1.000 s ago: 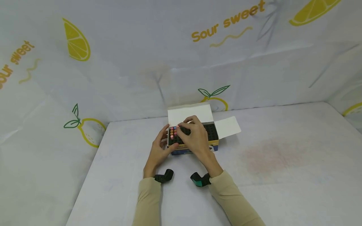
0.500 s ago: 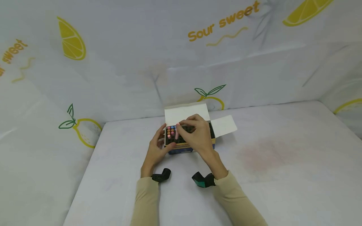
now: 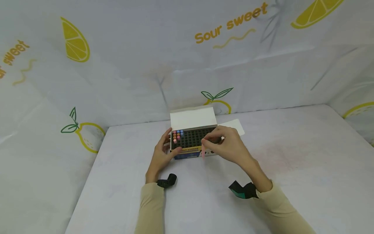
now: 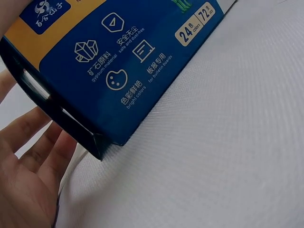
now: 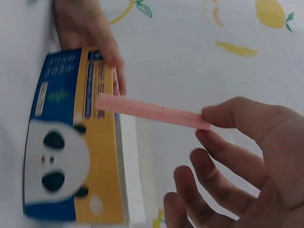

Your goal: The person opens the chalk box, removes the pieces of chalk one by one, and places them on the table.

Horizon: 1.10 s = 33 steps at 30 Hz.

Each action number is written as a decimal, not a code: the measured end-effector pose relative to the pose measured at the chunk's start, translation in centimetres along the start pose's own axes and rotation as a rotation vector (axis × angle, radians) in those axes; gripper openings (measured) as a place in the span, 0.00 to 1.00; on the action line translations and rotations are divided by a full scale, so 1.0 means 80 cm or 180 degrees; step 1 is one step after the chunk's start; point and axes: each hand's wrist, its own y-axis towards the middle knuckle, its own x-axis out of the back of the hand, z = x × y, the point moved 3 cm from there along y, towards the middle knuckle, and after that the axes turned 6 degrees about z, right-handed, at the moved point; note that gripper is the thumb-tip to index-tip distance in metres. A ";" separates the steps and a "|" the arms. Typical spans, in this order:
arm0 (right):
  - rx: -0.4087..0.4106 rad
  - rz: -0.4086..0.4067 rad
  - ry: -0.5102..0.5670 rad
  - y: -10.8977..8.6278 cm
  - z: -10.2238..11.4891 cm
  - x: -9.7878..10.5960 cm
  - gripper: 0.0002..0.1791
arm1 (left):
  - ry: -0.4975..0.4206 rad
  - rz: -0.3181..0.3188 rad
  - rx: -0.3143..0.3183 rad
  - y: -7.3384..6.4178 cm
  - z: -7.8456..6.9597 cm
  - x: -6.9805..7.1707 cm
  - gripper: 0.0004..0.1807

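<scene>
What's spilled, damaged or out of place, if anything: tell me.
A faint pinkish smudge marks the white tablecloth, right of the chalk box. It looks odd because the surrounding fabric is whiter.

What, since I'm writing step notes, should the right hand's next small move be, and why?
I'd probably lower the chalk onto the table, right of the box. The right hand pinches it by one end, out of the box, and over the last half second has carried it rightward; bare table lies that way.
</scene>
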 end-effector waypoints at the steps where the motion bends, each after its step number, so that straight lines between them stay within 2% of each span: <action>1: -0.0023 0.0083 -0.0034 -0.004 -0.005 0.006 0.03 | 0.0001 0.0006 -0.0002 0.000 -0.001 0.000 0.47; 6: -0.0184 0.0431 -0.0223 -0.024 -0.034 0.031 0.03 | 0.0003 0.0027 -0.0040 -0.001 -0.002 0.000 0.47; 10: -0.0285 0.0694 -0.0332 -0.036 -0.055 0.040 0.02 | 0.0016 0.0008 -0.0037 -0.001 -0.001 0.001 0.47; 18: -0.0405 0.1196 -0.0139 -0.049 -0.085 0.041 0.03 | 0.0024 0.0001 0.0010 -0.001 0.000 -0.001 0.47; 24: -0.0391 0.1259 -0.0130 -0.049 -0.101 0.037 0.04 | 0.0018 0.0008 -0.0051 0.000 0.000 -0.001 0.46; 27: -0.0525 0.1242 -0.0187 -0.046 -0.108 0.034 0.05 | 0.0012 0.0021 -0.0082 0.001 -0.002 0.000 0.47; 33: -0.0865 0.1174 -0.0165 -0.045 -0.124 0.025 0.07 | -0.0032 0.0023 -0.0015 0.001 0.000 -0.002 0.48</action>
